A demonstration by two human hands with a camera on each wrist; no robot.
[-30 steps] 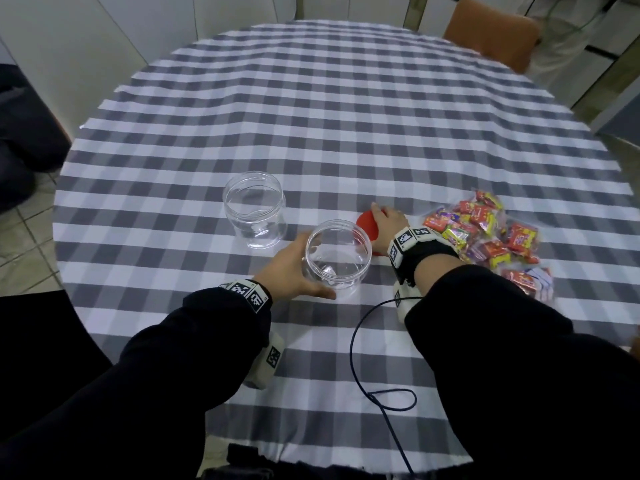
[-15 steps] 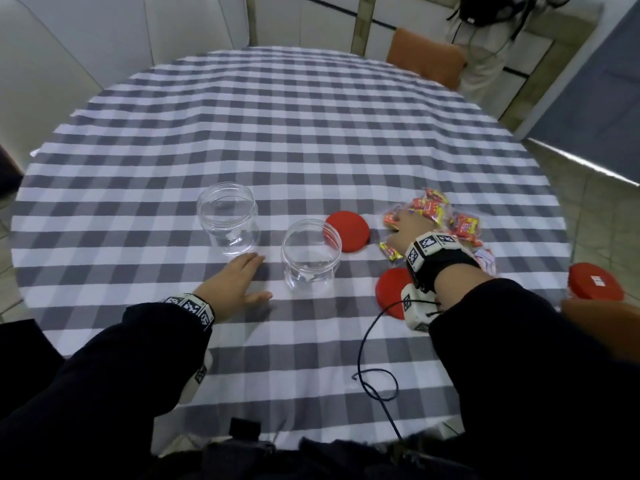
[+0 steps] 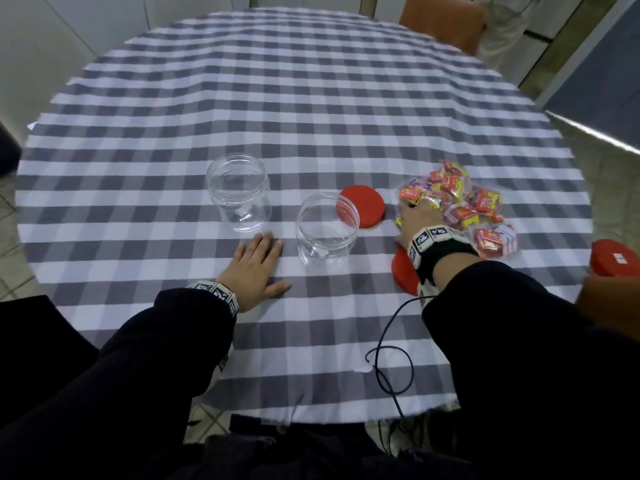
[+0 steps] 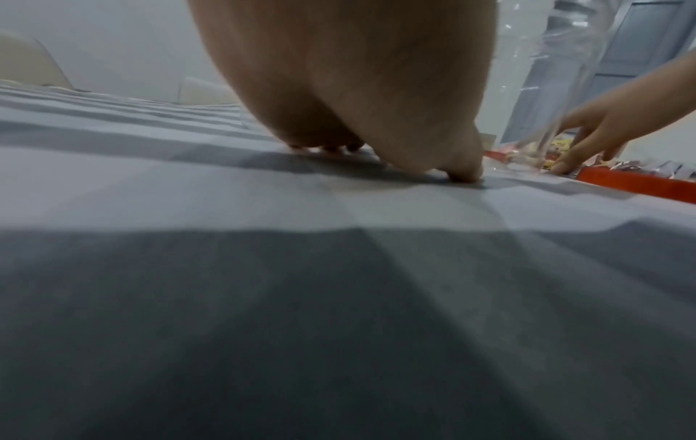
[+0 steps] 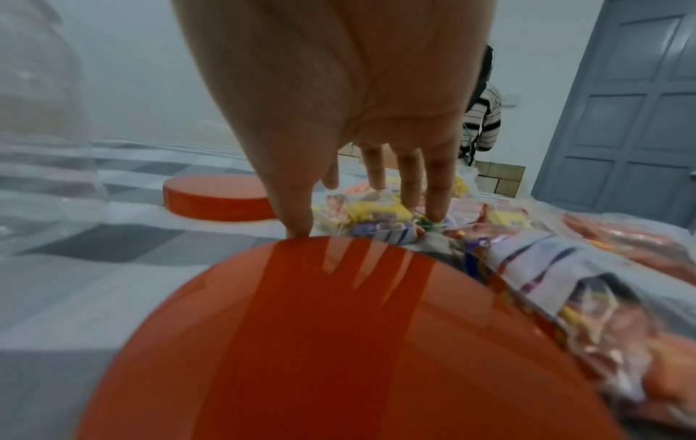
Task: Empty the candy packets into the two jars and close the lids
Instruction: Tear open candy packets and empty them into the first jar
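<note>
The left hand (image 3: 254, 268) lies flat on the table (image 3: 311, 98), palm down, fingers straight and released, holding nothing. Just beyond its fingertips stands the far jar (image 3: 239, 192), open and empty; to the right of this hand, near but apart, stands the near jar (image 3: 327, 228), also open and empty. The left wrist view shows the thumb (image 4: 465, 174) pressing the cloth (the head view cannot show this contact so clearly).

Further right, one red lid (image 3: 363, 207) lies flat behind the near jar. The right hand (image 3: 415, 220) reaches forward with its fingers spread and nearly straight over the candy packets (image 3: 460, 202); the grip is loose, not clenched on anything. The right wrist view shows the fingertips (image 5: 438, 214) touching the clear wrapping and the thumb at the far edge of a second red lid (image 5: 339, 342), which lies under the wrist. The head view hides most of this lid.

Beyond both hands the table is wide and open. The packets lie near the right edge of the table.
</note>
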